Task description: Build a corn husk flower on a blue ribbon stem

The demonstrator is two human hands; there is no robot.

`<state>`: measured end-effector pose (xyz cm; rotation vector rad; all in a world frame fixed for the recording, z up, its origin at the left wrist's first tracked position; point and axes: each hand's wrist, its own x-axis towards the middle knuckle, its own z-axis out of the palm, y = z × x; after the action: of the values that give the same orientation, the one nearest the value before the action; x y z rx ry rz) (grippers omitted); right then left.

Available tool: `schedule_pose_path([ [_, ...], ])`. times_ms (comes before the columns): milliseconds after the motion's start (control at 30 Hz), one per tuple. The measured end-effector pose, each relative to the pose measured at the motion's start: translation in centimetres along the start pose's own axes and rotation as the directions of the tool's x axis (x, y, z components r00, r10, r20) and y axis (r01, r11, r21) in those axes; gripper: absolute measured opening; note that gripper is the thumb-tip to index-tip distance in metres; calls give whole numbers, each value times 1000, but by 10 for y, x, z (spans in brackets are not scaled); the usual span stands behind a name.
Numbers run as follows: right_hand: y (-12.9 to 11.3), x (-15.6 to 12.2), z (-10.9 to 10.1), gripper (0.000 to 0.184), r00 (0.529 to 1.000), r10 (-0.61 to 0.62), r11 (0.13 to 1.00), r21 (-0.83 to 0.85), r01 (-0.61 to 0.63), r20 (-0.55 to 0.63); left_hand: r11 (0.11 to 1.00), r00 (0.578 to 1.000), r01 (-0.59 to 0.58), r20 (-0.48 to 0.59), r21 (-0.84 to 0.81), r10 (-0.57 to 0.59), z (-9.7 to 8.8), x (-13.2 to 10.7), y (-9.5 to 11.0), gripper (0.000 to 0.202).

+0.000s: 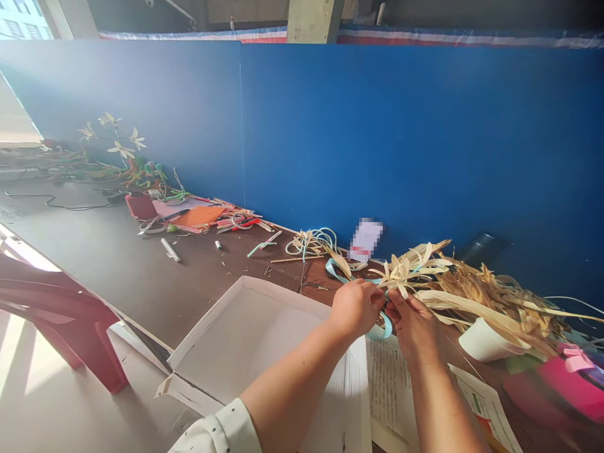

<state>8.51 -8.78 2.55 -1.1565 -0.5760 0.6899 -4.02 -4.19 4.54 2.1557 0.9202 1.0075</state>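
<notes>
My left hand (355,307) and my right hand (411,322) meet above the brown table (117,258), both with fingers pinched at the base of a pale straw flower (404,269) made of dried leaf strips. A light blue ribbon (340,274) curls from under my hands toward the back. The flower's petals fan up and to the right, away from my fingers.
A pile of dried leaves (491,296) lies to the right, over a white cup (486,343). A shallow white box lid (245,340) and printed paper (394,390) lie below my hands. Craft scraps (202,217), finished flowers (116,138) and a red chair (61,314) are left. A blue partition (377,145) stands behind.
</notes>
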Motion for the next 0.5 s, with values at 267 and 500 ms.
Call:
schedule_pose_path([
  [267,-3,-2,-2,27,997,23,1000,-12,-22,74,830,946,311,234,-462,-224,-2,9,-11,27],
  [500,-5,-3,-1,27,990,61,997,-45,-55,129,798,939,323,279,-509,-203,4,9,-14,24],
])
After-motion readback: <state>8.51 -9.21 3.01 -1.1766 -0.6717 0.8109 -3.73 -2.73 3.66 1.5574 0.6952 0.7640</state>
